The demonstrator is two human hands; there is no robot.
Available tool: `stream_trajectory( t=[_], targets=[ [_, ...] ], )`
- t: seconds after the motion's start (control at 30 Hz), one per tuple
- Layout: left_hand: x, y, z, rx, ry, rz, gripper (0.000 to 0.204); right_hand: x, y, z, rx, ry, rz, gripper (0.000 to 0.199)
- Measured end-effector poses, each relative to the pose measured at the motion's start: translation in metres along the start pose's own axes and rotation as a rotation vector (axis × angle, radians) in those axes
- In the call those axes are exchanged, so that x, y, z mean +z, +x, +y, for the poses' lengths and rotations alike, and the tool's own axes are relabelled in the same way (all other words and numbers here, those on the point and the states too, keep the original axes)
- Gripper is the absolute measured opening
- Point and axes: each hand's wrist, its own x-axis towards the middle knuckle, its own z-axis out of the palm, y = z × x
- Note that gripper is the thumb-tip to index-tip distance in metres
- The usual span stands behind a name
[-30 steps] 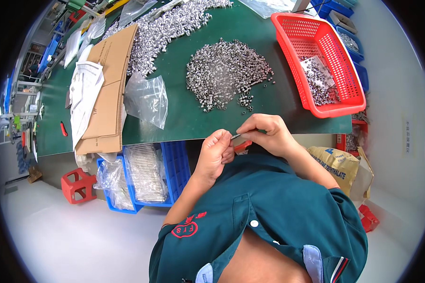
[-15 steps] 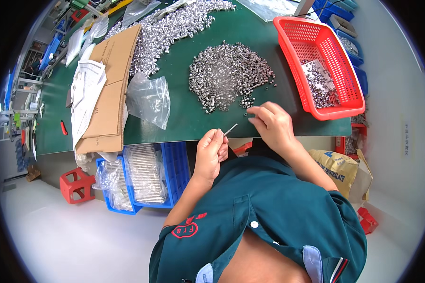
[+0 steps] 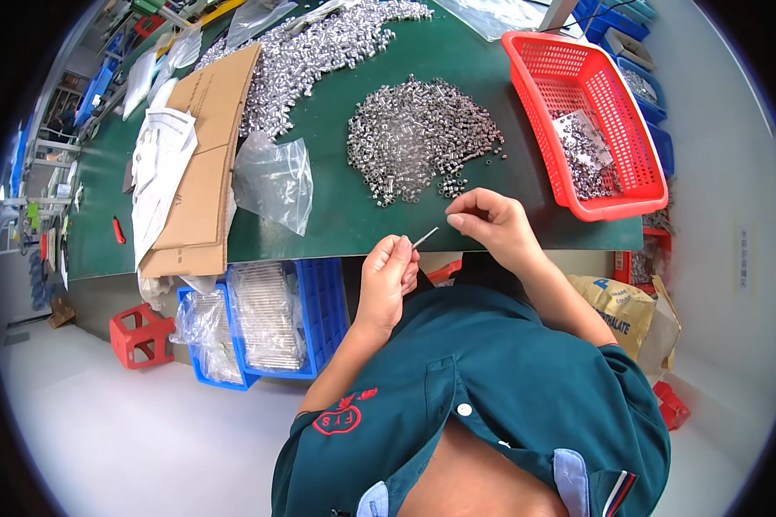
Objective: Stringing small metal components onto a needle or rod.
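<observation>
My left hand [image 3: 390, 274] pinches a thin metal pin [image 3: 424, 238] just off the near edge of the green table [image 3: 336, 220], its tip slanting up toward my right hand. Fingertips pressed together, my right hand [image 3: 485, 221] hovers over the table edge; whether a small metal piece sits between them I cannot tell. Just beyond it spreads a pile of small silver metal pieces [image 3: 418, 138]. The two hands are a short gap apart.
A red plastic basket [image 3: 543, 95] with several metal pieces stands at the right. A second, larger heap of silver parts [image 3: 306, 52] lies farther back. A clear plastic bag [image 3: 272, 177], cardboard [image 3: 203, 164] and papers lie left. Blue crates [image 3: 315, 319] and a red stool [image 3: 142, 334] sit under the table.
My hands, together at the table edge a second ago, have come apart. The right hand reached to the pile of metal pieces and has drawn back toward the pin.
</observation>
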Motion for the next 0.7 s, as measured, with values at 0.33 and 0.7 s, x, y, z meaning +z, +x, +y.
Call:
stream_trajectory(
  t=[0.33,0.7],
  targets=[
    [0.008,0.002,-0.002,-0.007,0.076,-0.024,0.025,0.001,-0.011,0.001,0.173,0.262,-0.15,0.01],
    [0.016,0.002,-0.004,-0.053,0.049,-0.076,0.026,0.0,-0.02,0.003,0.203,0.255,-0.234,0.014]
  ],
)
